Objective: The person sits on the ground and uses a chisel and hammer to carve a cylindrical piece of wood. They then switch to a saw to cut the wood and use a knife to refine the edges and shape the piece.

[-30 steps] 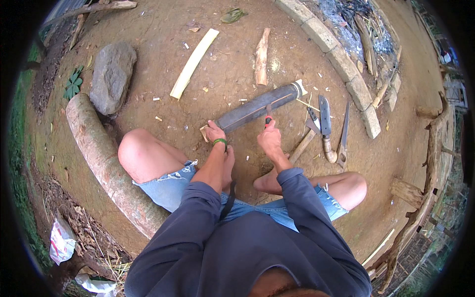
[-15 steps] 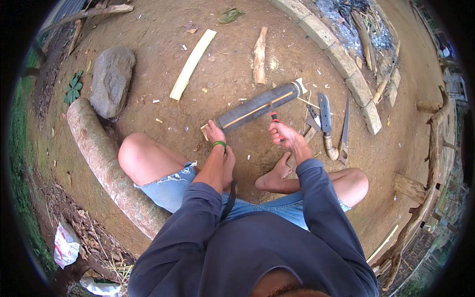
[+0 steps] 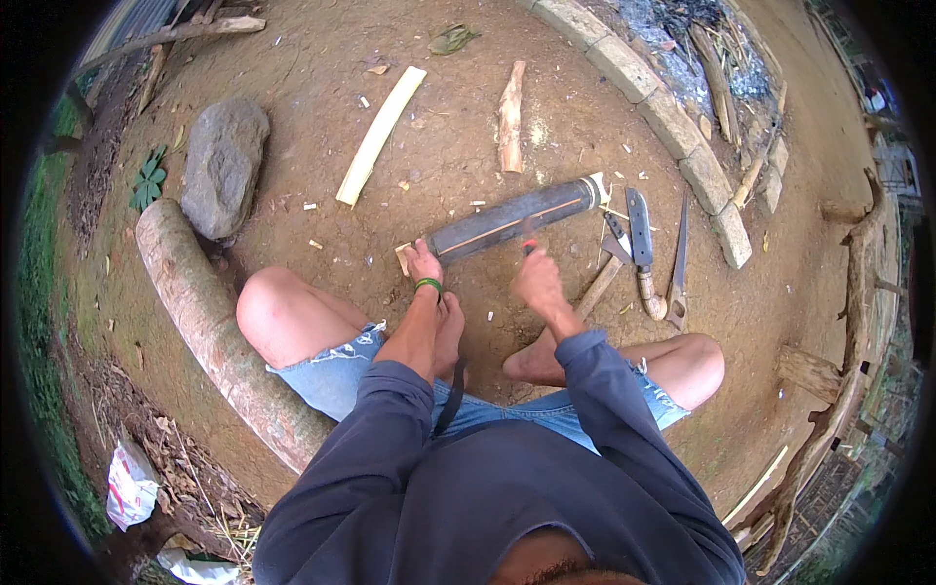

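A dark cylindrical tube [image 3: 473, 232] with pale ends lies slantwise on the ground in front of me, a light slit or strip running along its length. At its left end, my left hand [image 3: 423, 261] is closed around the tube, steadying it. My right hand [image 3: 539, 283] is closed on a red-and-black-handled tool [image 3: 529, 246] just on the near side of the tube's right half. The tool's metal end is blurred against the tube, so contact cannot be told.
Right of the tube lie a large dark-bladed knife [image 3: 640, 229], a handsaw [image 3: 679, 263] and a wooden-handled tool [image 3: 597, 288]. Beyond are a pale split strip [image 3: 382, 135] and a stick [image 3: 511, 117]. A log [image 3: 210, 322] and boulder [image 3: 224, 166] stand left; bricks [image 3: 624, 68] edge an ash pit.
My right hand has shifted left with the red-handled tool, nearer the tube's middle. My left hand keeps its place at the left end.
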Demonstrator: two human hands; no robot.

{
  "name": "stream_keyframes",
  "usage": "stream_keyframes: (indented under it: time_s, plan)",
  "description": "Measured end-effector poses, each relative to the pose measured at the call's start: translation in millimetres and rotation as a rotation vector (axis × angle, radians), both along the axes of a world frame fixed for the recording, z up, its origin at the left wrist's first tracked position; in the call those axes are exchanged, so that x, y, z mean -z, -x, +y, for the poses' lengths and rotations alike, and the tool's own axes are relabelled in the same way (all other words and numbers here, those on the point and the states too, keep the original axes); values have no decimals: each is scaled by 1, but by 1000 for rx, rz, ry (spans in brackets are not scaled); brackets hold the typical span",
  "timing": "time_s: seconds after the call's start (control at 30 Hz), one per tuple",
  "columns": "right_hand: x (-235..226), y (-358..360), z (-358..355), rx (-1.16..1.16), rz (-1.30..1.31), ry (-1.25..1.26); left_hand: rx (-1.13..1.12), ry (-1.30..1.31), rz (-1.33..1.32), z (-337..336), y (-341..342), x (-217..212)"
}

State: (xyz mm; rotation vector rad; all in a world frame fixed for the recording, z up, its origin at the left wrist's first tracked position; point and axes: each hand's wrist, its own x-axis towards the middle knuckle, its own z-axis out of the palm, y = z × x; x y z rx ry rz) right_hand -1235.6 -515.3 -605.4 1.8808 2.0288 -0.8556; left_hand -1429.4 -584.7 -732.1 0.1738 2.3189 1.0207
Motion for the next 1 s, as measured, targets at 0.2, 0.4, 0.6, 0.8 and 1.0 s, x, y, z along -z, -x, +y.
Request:
stream_keyframes:
  time_s: [0.2, 0.4, 0.6, 0.8, 1.0]
  plan:
    - [13, 25, -54, 21, 257, 103, 106, -121, -2, 15, -11, 22]
    - [-16, 19, -20, 454, 608, 793, 33, -91, -137, 15, -11, 10]
    - [-21, 5, 1, 536, 739, 1102, 56, -87, -223, 12, -3, -3]
    - [15, 5, -30, 469, 751, 912, 67, -94, -104, 4, -1, 23]
    - [41, 21, -103, 179, 251, 48, 89, -153, -27, 5, -18, 6]
